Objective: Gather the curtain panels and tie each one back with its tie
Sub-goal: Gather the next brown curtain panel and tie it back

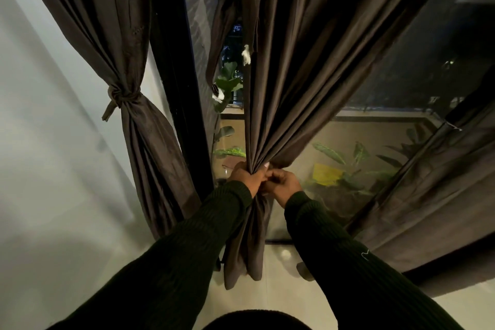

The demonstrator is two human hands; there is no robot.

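Dark brown fabric gathered into a tight bunch at mid-height: middle curtain panel, pinched together in front of the glass door. Left hand wrapped round the bunch from the left, fingers clenched on the folds, one pale fingernail showing at the far side. Right hand pressed against the same bunch from the right, fingers curled and pinching cloth just beside the left thumb; whether a tie lies between those fingers, cannot tell. Below the grip, loose tail of the panel hanging down to the pale floor. Above the grip, folds fanning upward and to the right. Both forearms in dark ribbed sleeves, reaching up from the bottom of the view. Further left, left curtain panel already cinched against the white wall, bound by a knotted tie of matching brown with one short end dangling down-left. Between the two panels, black door frame standing upright. At far right, a third stretch of brown curtain hanging loose. Behind the glass, green potted plants and a yellow patch, dim and partly blurred.
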